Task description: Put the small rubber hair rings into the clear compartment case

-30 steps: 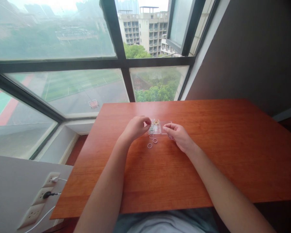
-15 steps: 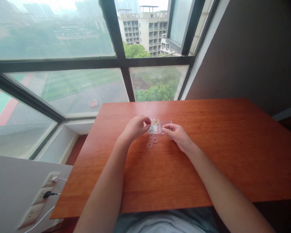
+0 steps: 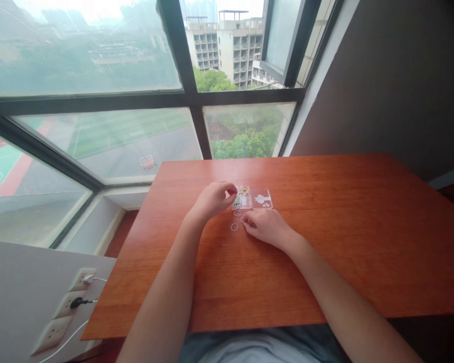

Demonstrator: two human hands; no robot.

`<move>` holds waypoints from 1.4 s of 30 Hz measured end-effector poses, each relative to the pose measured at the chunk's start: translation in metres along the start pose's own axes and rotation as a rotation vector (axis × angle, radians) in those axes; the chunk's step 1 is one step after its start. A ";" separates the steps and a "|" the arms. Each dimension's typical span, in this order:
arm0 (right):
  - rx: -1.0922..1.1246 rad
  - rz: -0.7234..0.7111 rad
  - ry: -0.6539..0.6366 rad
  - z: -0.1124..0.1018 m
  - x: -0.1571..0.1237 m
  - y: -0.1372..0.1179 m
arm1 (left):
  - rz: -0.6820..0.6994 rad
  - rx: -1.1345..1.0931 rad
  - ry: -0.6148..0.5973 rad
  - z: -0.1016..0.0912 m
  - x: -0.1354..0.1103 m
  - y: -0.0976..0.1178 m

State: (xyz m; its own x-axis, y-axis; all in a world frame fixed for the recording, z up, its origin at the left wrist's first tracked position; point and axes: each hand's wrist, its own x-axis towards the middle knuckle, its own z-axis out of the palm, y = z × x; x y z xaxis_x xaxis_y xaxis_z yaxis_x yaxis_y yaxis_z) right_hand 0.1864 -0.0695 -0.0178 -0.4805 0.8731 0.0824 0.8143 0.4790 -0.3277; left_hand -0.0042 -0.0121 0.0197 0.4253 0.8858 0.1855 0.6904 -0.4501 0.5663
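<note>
Both forearms (image 3: pixel 166 282) cross the near edge of the bench (image 3: pixel 363 227), the right hand (image 3: pixel 268 225) palm down, its fingers bunched just beside two thin pale rings (image 3: pixel 234 231); whether they pinch anything I cannot tell. Bench surface runs broadly toward the right edge. Nearer the far edge, the left hand (image 3: pixel 214 198) bends at the wrist, fingers curled by a clear box (image 3: pixel 244 205) of gold and greyish rings (image 3: pixel 244 191), their grip unclear, a transparent lid (image 3: pixel 262 198) right of the box.
</note>
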 end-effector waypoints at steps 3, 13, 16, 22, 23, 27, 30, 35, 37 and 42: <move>0.031 0.020 0.007 0.001 0.001 0.002 | 0.007 0.005 -0.007 -0.001 0.000 0.001; 0.406 0.132 0.244 -0.002 0.005 0.011 | 0.010 -0.023 -0.026 -0.002 0.001 0.005; 0.471 0.190 0.353 -0.004 0.007 0.015 | 0.012 -0.033 -0.029 -0.002 0.001 0.006; 0.511 0.208 0.398 -0.003 0.007 0.018 | 0.023 -0.048 -0.034 0.000 0.001 0.005; 0.506 0.205 0.397 -0.003 0.007 0.018 | 0.026 -0.054 -0.035 0.001 0.001 0.005; 0.449 0.196 0.388 0.001 0.008 0.021 | 0.025 -0.078 -0.040 0.002 0.001 0.006; 0.393 0.180 0.374 0.004 0.008 0.023 | 0.022 -0.081 -0.046 0.002 0.001 0.007; 0.256 0.185 0.329 0.003 0.008 0.022 | 0.021 -0.076 -0.047 0.002 0.001 0.006; 0.213 0.191 0.316 0.003 0.008 0.021 | 0.020 -0.076 -0.045 0.002 0.002 0.006; 0.225 0.190 0.341 0.003 0.008 0.020 | 0.025 -0.075 -0.047 0.001 0.002 0.005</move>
State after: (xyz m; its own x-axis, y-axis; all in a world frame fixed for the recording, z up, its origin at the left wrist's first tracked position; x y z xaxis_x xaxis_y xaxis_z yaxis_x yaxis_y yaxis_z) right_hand 0.1977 -0.0531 -0.0267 -0.1634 0.9417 0.2941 0.7689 0.3083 -0.5601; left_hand 0.0004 -0.0128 0.0217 0.4703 0.8672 0.1640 0.6338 -0.4611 0.6210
